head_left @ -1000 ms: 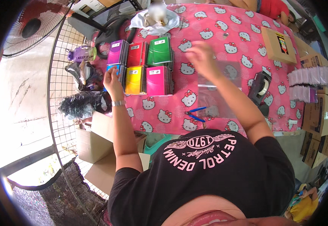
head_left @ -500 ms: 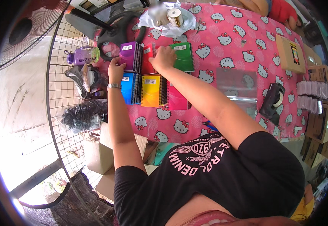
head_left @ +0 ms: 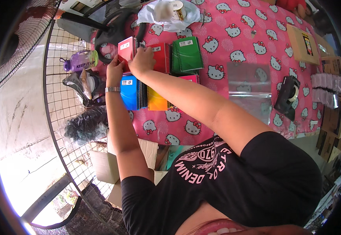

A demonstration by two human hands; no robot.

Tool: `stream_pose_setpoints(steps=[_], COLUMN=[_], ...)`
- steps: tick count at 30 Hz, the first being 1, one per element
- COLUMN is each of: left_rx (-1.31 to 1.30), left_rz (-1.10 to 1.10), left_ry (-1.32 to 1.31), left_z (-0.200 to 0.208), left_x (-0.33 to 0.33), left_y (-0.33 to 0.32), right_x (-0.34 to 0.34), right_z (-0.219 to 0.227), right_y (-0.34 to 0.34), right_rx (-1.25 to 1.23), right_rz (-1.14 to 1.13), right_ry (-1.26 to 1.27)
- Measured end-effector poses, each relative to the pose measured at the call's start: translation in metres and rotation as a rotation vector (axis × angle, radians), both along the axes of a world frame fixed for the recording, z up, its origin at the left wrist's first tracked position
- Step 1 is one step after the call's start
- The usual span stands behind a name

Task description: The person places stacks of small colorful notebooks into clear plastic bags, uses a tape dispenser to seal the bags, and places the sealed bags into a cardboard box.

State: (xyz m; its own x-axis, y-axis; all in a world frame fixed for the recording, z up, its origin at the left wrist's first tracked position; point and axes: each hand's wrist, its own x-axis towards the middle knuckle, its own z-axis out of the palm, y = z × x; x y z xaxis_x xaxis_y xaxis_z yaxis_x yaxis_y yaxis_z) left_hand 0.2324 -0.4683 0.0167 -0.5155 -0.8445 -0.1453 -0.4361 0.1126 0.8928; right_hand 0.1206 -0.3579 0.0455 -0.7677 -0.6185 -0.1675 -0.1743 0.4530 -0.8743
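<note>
A red spiral notebook is between my hands at the back left of the table, above the spot of the purple notebooks, which it mostly covers. My left hand pinches its lower left corner. Closed at its right edge, near the spiral binding, is my right hand. More red notebooks lie just right of it, then a stack of green notebooks. In the nearer row are blue notebooks and yellow notebooks. My right forearm hides most of the pink notebooks.
Clear plastic sleeves and a black tape dispenser lie to the right, with a cardboard box behind. A purple-green bottle stands left, by the wire grid. A white plastic bag with a cup sits at the back.
My right hand has moved left from the red stack, and a red notebook now lies over the purple ones. My left hand has come onto its corner. The view has shifted slightly.
</note>
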Motion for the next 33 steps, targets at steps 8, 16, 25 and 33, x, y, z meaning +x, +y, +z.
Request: stream_pose_setpoints(steps=[8,16,25,33], left_rx=[-0.397,0.597,0.655,0.478], left_rz=[-0.24,0.107,0.119,0.132], left_ry=[0.007,0.908,0.63,0.309], left_z=[0.052,0.055,0.073,0.021], left_x=[0.034,-0.022,-0.033,-0.055], left_y=[0.031,0.112,0.039,-0.011], right_x=[-0.031,-0.061,-0.049,-0.062], right_z=[0.04,0.023,0.027,-0.009], right_y=[0.019,0.051,-0.002,0.007], right_rx=[-0.591,-0.654,-0.7,-0.09], right_rz=[0.352,0.493,0.227,0.311], right_ry=[-0.487,-0.399,-0.353,-0.016])
